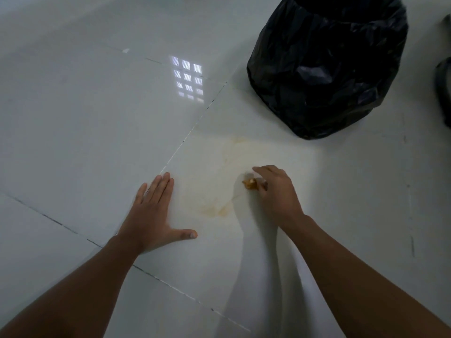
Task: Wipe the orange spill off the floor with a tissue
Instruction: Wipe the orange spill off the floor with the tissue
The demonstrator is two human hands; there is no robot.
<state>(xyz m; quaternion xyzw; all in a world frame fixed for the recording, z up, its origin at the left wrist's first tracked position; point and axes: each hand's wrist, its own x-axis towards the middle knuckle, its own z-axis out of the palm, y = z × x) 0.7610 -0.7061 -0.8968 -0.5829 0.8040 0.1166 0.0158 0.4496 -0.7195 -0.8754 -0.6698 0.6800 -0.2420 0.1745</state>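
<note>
A pale orange smear (220,208) lies on the white tiled floor (85,130), with fainter orange streaks running up toward the bin. My right hand (275,191) grips a small crumpled tissue (250,184), soaked orange, and holds it against the floor at the right side of the smear. My left hand (152,213) rests flat on the tile to the left of the smear, fingers straight and thumb spread out.
A bin lined with a black plastic bag (329,69) stands on the floor beyond my right hand. A dark object (443,91) is cut off at the right edge. Dark grout lines cross the floor, and a ceiling light reflects in the tile.
</note>
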